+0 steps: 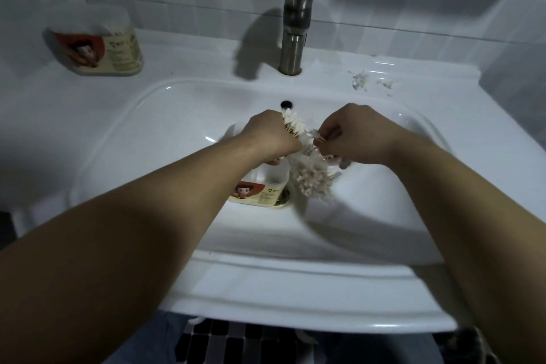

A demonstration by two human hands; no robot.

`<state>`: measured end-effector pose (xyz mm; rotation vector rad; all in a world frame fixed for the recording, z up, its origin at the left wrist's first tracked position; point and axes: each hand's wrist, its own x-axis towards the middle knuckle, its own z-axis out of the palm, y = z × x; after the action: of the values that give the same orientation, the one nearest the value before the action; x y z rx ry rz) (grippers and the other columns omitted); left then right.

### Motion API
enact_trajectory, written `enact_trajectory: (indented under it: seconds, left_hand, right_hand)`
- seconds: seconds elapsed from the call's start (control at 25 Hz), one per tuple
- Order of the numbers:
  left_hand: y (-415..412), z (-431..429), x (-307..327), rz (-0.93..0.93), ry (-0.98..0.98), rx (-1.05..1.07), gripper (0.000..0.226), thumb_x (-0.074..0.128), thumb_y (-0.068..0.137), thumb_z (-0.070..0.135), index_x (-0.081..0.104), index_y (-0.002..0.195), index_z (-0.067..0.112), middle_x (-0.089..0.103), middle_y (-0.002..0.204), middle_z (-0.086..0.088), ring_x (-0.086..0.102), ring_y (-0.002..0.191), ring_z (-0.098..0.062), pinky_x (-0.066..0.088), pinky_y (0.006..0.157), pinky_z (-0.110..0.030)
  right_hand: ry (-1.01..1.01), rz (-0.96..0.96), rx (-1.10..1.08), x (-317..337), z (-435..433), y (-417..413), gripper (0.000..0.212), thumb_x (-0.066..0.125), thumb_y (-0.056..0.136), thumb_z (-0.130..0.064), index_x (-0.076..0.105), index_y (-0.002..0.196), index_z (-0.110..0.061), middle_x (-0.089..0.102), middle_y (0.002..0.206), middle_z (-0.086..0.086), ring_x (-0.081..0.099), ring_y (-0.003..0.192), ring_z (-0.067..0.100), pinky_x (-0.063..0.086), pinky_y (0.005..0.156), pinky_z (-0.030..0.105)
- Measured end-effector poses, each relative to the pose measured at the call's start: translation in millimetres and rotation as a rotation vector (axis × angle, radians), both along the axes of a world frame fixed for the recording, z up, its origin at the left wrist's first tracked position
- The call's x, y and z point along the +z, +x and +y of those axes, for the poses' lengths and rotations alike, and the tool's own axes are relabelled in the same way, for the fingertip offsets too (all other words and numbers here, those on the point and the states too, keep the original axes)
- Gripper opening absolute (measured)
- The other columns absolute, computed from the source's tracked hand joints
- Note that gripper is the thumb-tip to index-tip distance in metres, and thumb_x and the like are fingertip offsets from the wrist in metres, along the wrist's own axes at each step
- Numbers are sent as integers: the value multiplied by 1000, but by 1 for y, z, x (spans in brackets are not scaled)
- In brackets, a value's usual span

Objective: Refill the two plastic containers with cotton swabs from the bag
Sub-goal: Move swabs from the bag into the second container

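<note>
1. White sink (165,89) fills the frame, its basin bare at lower right, the faucet (294,29) at upper centre.
2. Two plastic containers: first container (118,50) on the upper-left ledge, second container (260,189) mid-basin (inside mostly hidden).
3. Left hand (270,134) has its fingers clenched round a bundle of cotton swabs (292,122); right hand (351,136) pinches the clear bag (313,177), swab-filled, hanging between both hands.

Left forearm (153,216) and right forearm (455,198) stretched forward, bare, hands close together.
The left hand (271,137) curled knuckles-up round a bundle of cotton swabs (291,124); the right hand (354,139), just beside it, pinched a few more between curled fingertips.
</note>
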<state>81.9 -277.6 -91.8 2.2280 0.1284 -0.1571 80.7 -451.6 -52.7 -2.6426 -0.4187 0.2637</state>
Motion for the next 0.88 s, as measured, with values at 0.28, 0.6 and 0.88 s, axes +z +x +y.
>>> enact_trajectory:
  seconds: [0.28, 0.6, 0.88]
  left_hand:
    - [3, -6, 10, -289, -254, 87, 3, 69, 81, 11, 67, 82, 9, 69, 72, -5, 73, 70, -23, 62, 62, -38]
    - [3, -8, 2, -152, -338, 8, 5, 71, 83, 7, 70, 82, 11, 75, 80, -9, 77, 77, -23, 65, 69, -48]
    - [6, -7, -3, -108, -286, -12, 12, 72, 83, 16, 73, 90, 8, 77, 85, -10, 77, 80, -28, 64, 71, -51]
  right_hand:
    - [182, 111, -69, -4, -2, 6, 5, 73, 83, -7, 77, 83, -4, 76, 77, 16, 76, 72, 28, 64, 78, 50]
    - [353, 257, -172, -1, -1, 4, 6, 64, 87, 10, 69, 86, 8, 70, 85, 31, 68, 68, 31, 54, 50, 26]
    - [348, 237, -125, -3, -4, 7, 15, 65, 93, 2, 63, 83, 14, 69, 79, 23, 66, 65, 26, 50, 48, 26]
